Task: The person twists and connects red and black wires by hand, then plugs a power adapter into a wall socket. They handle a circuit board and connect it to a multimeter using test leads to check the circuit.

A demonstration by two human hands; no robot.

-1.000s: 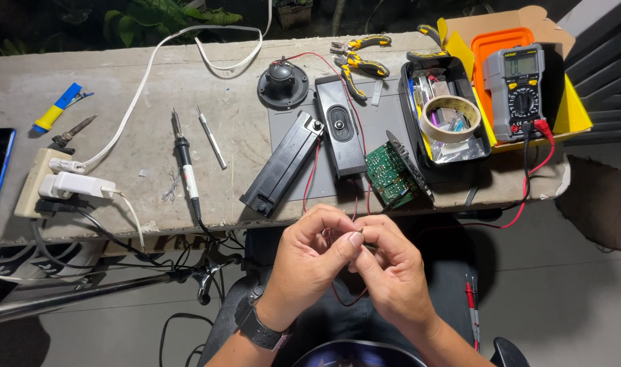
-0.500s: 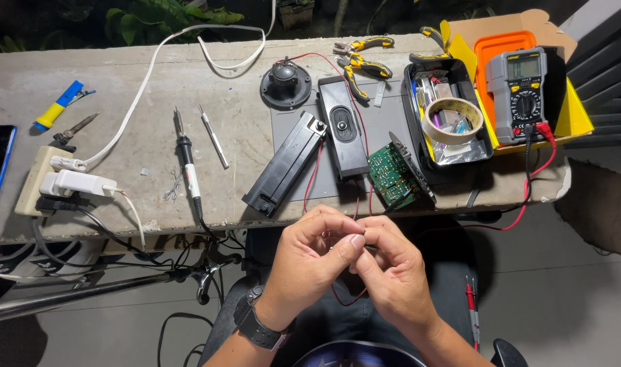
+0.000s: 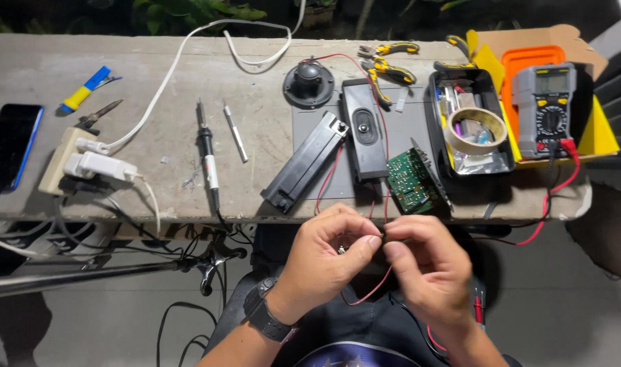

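Your soldering iron (image 3: pixel 207 158) lies untouched on the bench, L hand (image 3: pixel 324 261) & R hand (image 3: pixel 426 268) both pinch the red wire (image 3: pixel 365 293) ends together below the circuit board (image 3: pixel 409 180), so joint's twisted-ish, not soldered yet.

A small part pinched between left hand (image 3: pixel 324 261) and right hand (image 3: pixel 429 272) is too small to identify, the fingers covering most of it. The red wire (image 3: pixel 368 293) vanishes behind both hands. The phone (image 3: pixel 10 146) is cut off at the left edge. Contents of the black tray (image 3: pixel 438 102) lie partly hidden beneath a tape roll (image 3: pixel 475 130).
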